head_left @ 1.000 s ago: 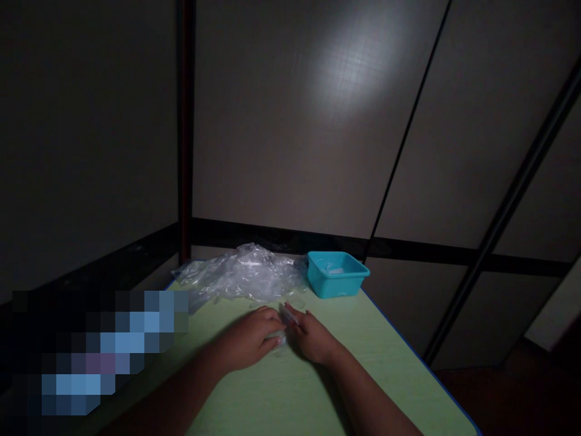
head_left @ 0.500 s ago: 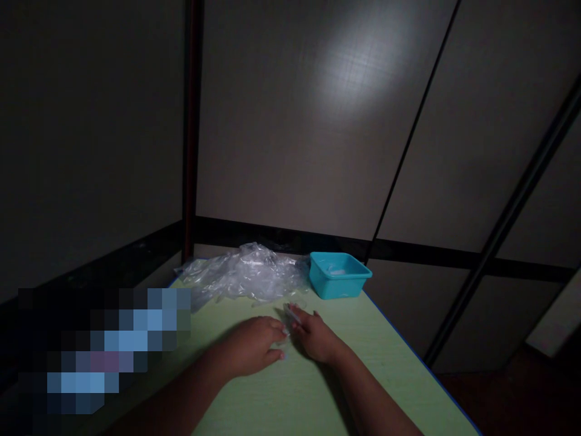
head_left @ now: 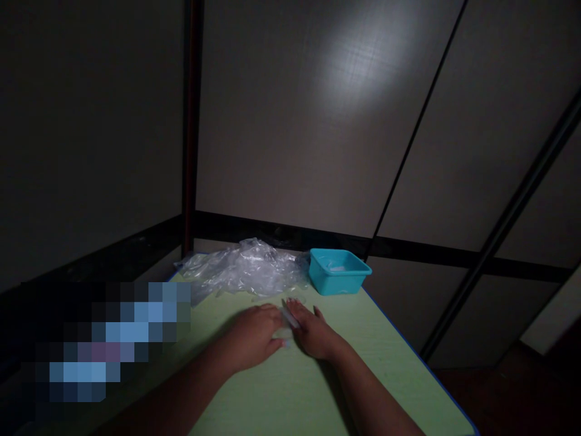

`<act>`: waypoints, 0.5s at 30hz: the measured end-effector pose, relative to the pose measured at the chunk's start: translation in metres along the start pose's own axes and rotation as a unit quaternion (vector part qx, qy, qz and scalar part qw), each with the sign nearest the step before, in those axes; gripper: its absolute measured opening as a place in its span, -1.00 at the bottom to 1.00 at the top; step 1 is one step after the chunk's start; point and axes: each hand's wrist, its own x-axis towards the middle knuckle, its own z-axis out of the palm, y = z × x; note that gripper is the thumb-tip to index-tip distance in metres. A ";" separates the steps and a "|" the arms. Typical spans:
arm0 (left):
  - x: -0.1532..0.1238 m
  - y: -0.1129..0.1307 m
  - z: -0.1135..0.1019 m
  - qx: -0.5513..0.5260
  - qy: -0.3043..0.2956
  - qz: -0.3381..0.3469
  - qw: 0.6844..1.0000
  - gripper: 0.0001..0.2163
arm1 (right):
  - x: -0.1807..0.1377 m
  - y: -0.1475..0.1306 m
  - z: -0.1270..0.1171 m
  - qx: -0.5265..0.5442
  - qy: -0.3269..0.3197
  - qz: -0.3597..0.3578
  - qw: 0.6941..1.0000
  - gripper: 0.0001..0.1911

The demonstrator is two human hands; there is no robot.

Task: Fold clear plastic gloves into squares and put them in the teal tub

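Both hands are at the middle of the table (head_left: pixel 254 399), facing each other; the right hand (head_left: pixel 315 335) has a thin, clear piece (head_left: pixel 290 317) pinched in its fingers, tilted and catching a little light along its edge; just left of it comes the left hand (head_left: pixel 254 340), palm down, thumb set apart from the bent fingers, right beside more of that see-through material; whether those left fingers grip any of it, I cannot tell, as it all but vanishes against the pale green surface; look to the far left, and there's a big crumpled heap of clear plastic (head_left: pixel 249 272), all shine and creases; on the far right, next to the heap, sits a turquoise basket (head_left: pixel 338 283) with something whitish inside.
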 end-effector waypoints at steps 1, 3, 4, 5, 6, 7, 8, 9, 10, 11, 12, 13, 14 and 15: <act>0.001 -0.003 0.000 0.031 0.026 -0.026 0.999 -0.72 | 0.000 0.000 0.000 -0.005 -0.001 -0.001 1.000 -0.27; 0.003 -0.012 0.003 0.087 0.065 -0.096 0.989 -0.67 | -0.001 -0.001 -0.001 -0.012 -0.004 -0.003 1.000 -0.25; 0.004 -0.016 0.005 0.099 0.073 -0.126 0.984 -0.62 | -0.001 -0.001 -0.001 -0.015 -0.006 -0.003 1.000 -0.24; 0.005 -0.020 0.008 0.102 0.075 -0.148 0.981 -0.57 | -0.001 -0.002 -0.001 -0.017 -0.007 -0.003 1.000 -0.24; 0.005 -0.024 0.011 0.099 0.070 -0.162 0.979 -0.52 | -0.002 -0.002 -0.001 -0.018 -0.006 -0.003 1.000 -0.23; 0.006 -0.026 0.014 0.092 0.062 -0.172 0.979 -0.48 | -0.002 -0.003 -0.001 -0.020 -0.005 -0.002 1.000 -0.22; 0.006 -0.028 0.017 0.084 0.052 -0.178 0.979 -0.45 | -0.002 -0.003 0.000 -0.022 -0.004 -0.002 1.000 -0.21; 0.007 -0.030 0.019 0.077 0.042 -0.182 0.979 -0.43 | -0.002 -0.004 0.000 -0.024 -0.003 -0.001 1.000 -0.20; 0.007 -0.031 0.022 0.071 0.034 -0.185 0.980 -0.41 | -0.002 -0.004 0.001 -0.026 -0.001 -0.002 1.000 -0.18; 0.007 -0.031 0.023 0.067 0.027 -0.187 0.980 -0.39 | -0.002 -0.004 0.001 -0.028 0.000 -0.002 1.000 -0.17; 0.007 -0.032 0.025 0.063 0.021 -0.189 0.980 -0.38 | -0.001 -0.004 0.001 -0.029 0.002 -0.002 1.000 -0.16; 0.007 -0.032 0.026 0.061 0.016 -0.192 0.979 -0.37 | -0.001 -0.004 0.001 -0.030 0.003 -0.001 1.000 -0.15; 0.007 -0.033 0.027 0.059 0.012 -0.196 0.979 -0.35 | -0.001 -0.005 0.001 -0.029 0.004 -0.001 1.000 -0.15; 0.007 -0.033 0.027 0.058 0.010 -0.201 0.978 -0.35 | -0.001 -0.005 0.001 -0.028 0.004 0.000 1.000 -0.15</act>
